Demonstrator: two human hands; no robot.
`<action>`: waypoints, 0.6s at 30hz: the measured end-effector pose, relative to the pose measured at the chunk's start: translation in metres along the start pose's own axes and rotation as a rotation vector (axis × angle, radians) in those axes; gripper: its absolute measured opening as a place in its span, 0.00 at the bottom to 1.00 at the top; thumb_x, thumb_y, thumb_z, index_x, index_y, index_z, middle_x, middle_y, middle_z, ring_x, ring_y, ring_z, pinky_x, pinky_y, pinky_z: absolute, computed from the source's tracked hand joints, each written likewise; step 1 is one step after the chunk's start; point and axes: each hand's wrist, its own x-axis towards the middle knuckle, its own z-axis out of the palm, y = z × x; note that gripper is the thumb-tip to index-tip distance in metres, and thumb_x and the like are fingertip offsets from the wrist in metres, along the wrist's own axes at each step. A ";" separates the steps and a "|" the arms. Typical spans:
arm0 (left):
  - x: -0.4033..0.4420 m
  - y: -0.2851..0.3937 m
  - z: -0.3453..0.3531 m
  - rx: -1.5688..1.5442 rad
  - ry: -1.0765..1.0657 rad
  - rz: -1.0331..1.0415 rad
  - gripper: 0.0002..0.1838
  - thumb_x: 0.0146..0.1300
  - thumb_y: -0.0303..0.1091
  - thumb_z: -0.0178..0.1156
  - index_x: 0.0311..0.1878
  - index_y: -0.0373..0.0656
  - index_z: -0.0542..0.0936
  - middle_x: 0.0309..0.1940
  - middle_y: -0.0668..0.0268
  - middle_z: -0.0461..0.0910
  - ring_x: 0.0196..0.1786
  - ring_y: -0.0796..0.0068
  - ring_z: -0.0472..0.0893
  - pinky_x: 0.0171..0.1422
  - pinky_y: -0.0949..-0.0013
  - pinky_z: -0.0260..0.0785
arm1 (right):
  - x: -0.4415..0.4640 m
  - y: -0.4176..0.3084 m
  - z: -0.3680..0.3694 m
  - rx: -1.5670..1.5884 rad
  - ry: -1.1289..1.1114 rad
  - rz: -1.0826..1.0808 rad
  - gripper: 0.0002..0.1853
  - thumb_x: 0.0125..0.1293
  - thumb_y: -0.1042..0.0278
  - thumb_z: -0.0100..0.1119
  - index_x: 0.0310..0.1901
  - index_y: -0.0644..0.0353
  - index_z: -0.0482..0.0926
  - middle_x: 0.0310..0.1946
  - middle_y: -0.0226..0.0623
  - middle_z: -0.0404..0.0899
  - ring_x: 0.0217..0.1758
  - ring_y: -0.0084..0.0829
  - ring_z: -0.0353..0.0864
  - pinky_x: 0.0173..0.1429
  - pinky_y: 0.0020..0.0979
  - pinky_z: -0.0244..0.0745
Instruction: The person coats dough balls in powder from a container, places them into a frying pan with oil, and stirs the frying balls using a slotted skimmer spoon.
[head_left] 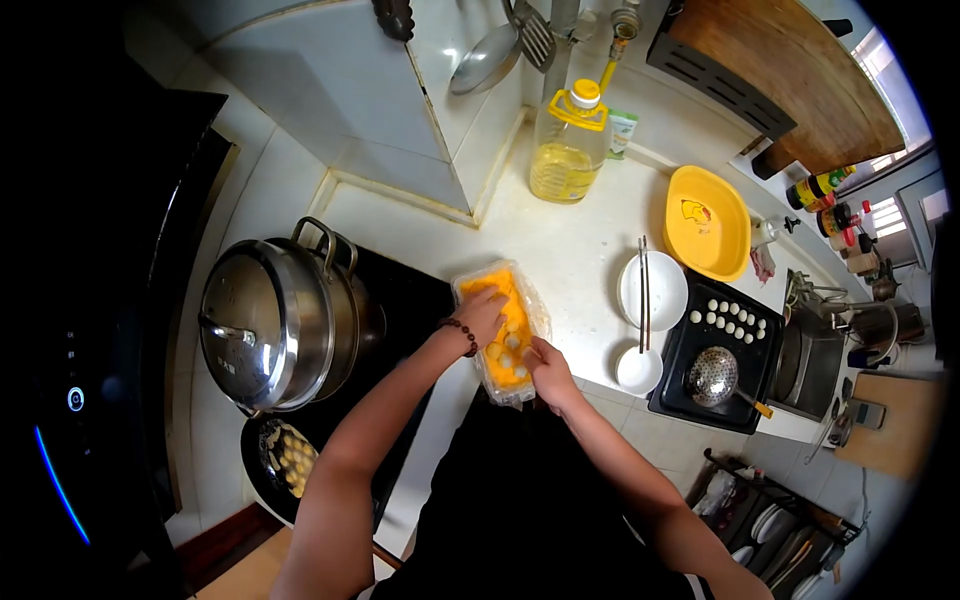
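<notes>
A clear plastic tray (540, 318) holds orange crumbs (507, 283) and several pale round balls (513, 340) partly coated in them. My left hand (482, 314), with a dark bead bracelet on the wrist, reaches into the crumbs. Its fingers are curled together, and what they hold, if anything, is hidden. At the tray's near right side, my right hand (551, 372) grips the edge, thumb on the inside. The tray sits at the counter edge beside the black cooktop (405, 290).
A lidded steel pot (275, 330) and a pan (262, 462) with yellowish balls are at left. An oil jug (567, 160), yellow basin (707, 225), white bowls (640, 372), chopsticks (645, 300), and a black tray (675, 390) with white balls and a skimmer (713, 374) are right.
</notes>
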 end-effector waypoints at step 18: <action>0.054 -0.026 0.029 -0.102 -0.193 -0.130 0.21 0.71 0.49 0.61 0.47 0.38 0.84 0.48 0.48 0.86 0.53 0.47 0.83 0.61 0.53 0.75 | -0.012 -0.025 0.044 0.656 0.131 0.142 0.25 0.75 0.71 0.56 0.70 0.68 0.67 0.61 0.46 0.78 0.63 0.36 0.79 0.66 0.34 0.75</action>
